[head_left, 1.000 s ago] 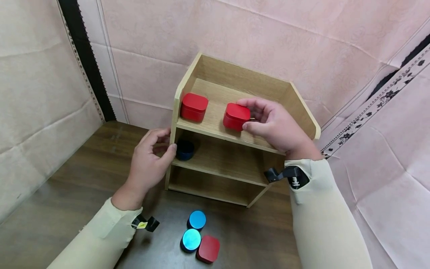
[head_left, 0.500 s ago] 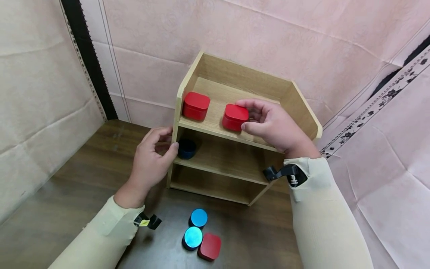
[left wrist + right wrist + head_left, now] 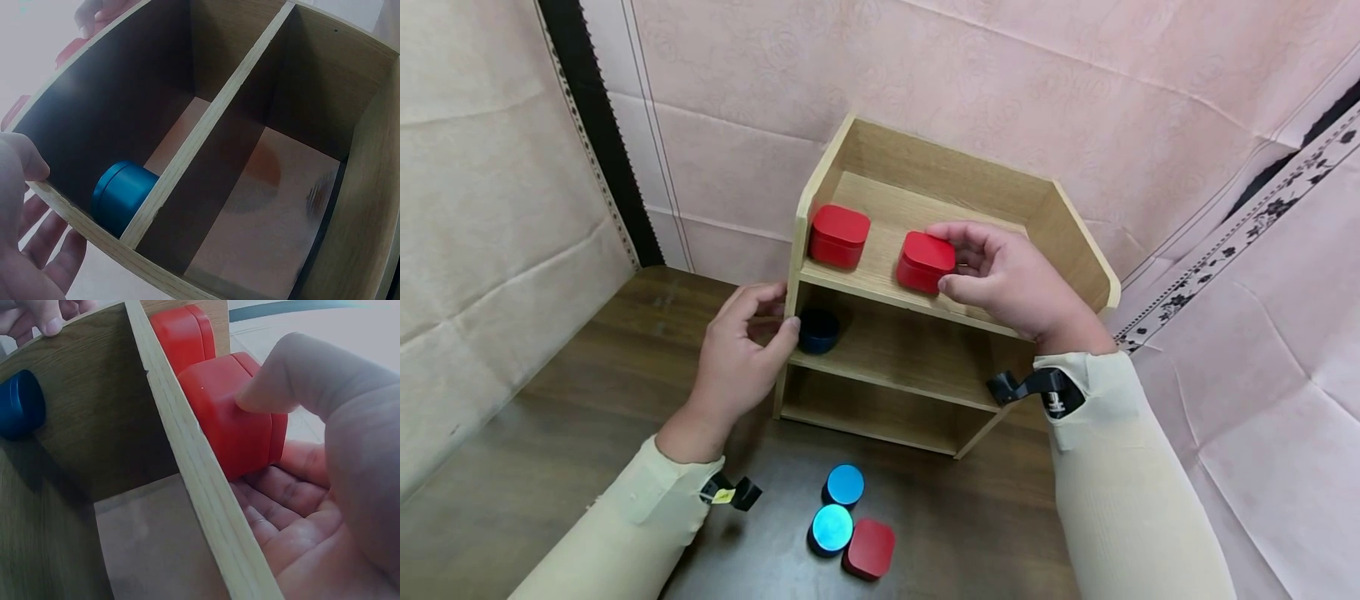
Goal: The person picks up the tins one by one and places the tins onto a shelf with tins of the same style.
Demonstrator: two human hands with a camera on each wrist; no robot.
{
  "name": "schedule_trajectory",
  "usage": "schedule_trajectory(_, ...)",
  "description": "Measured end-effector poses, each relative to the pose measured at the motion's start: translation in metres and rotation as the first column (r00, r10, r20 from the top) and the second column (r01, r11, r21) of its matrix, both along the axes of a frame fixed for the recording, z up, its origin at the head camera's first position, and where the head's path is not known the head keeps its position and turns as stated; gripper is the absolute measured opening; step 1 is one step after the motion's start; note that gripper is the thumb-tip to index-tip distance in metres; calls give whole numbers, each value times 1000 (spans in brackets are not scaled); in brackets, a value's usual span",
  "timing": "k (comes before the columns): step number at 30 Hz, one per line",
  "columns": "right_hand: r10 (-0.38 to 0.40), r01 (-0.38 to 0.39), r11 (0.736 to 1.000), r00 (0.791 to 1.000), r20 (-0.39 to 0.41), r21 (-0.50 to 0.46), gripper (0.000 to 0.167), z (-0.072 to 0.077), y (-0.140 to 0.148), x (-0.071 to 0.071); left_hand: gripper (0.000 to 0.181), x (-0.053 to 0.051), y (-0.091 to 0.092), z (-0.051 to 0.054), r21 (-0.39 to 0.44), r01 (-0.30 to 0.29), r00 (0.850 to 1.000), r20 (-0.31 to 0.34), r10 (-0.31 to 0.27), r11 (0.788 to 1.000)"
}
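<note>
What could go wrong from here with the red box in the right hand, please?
Held near the top shelf's front edge, the red lidded box might drop if the right hand slips. The left hand grips the wooden shelf unit; a tug could jostle the blue cylinder inside.

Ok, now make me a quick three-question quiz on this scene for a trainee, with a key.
1. Which hand holds a red box?
2. True or false: the left hand touches a side panel of the shelf unit.
3. The blue tin inside the shelf unit stands on which level: A top, B middle, C bottom?

Key: 1, the right hand; 2, true; 3, B.
</note>
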State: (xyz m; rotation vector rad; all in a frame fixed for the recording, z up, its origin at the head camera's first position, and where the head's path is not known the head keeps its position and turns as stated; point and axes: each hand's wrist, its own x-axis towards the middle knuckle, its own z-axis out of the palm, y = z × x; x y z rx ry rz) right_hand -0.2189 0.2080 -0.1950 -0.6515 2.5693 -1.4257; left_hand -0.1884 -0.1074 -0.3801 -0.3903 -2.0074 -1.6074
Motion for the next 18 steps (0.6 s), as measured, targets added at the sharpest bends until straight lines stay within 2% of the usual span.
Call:
schedule_trajectory(8,-1,1,1000,1000,10,31,61,3,0,1,38,0,0,0,1,1,1000,-3,-1,1000)
schedule_trajectory(13,26,-27,999,999,21,24,73,4,1,0,39,-1,-1,-1,-3,-3,1000,0,3,1000)
schedule_trajectory(18,31,-31,998,999,-15,53,80,7,4,1,39,-2,-1,-1,-5,-7,1000,0,7,1000)
